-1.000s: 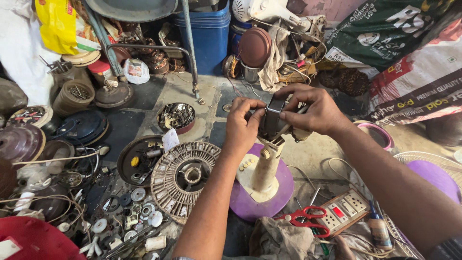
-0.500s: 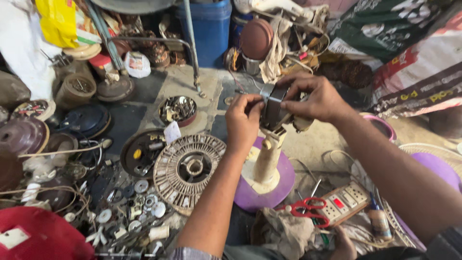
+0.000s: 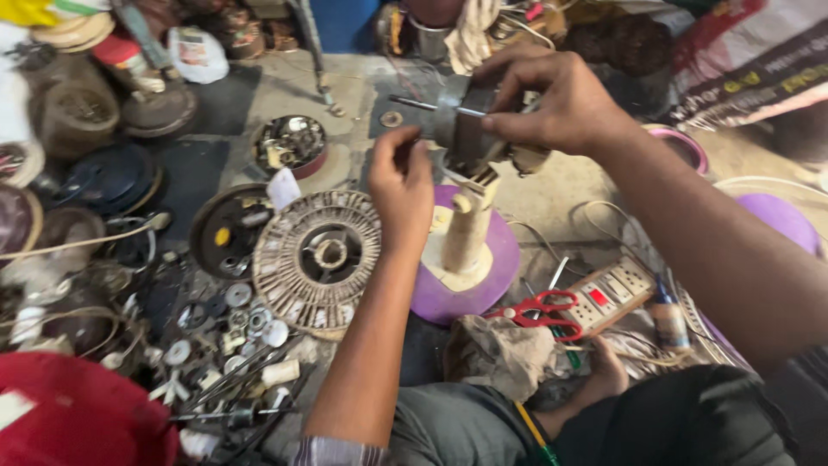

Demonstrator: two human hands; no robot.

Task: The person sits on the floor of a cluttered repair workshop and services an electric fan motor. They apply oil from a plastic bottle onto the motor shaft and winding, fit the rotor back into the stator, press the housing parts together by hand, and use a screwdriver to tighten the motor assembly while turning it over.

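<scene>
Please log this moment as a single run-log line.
right hand: grips motor | left hand: at motor's near side | motor: atop cream post on purple base | nearby: red scissors

purple fan base (image 3: 500, 259) | cream stand (image 3: 466, 229) | red-handled scissors (image 3: 539, 311) | red lid (image 3: 78, 414) | blue drum (image 3: 345, 22)

Far right top: dark banner (image 3: 759, 73) with pale lettering and a red-and-white band, lying slanted. Top left: white plastic packet (image 3: 197, 53) beside a red-capped container (image 3: 121, 56). Near the metal dish: small white paper tag (image 3: 283, 187), propped on edge. Bottom left: white label patch (image 3: 13, 407) on a red cover (image 3: 82, 414).
</scene>
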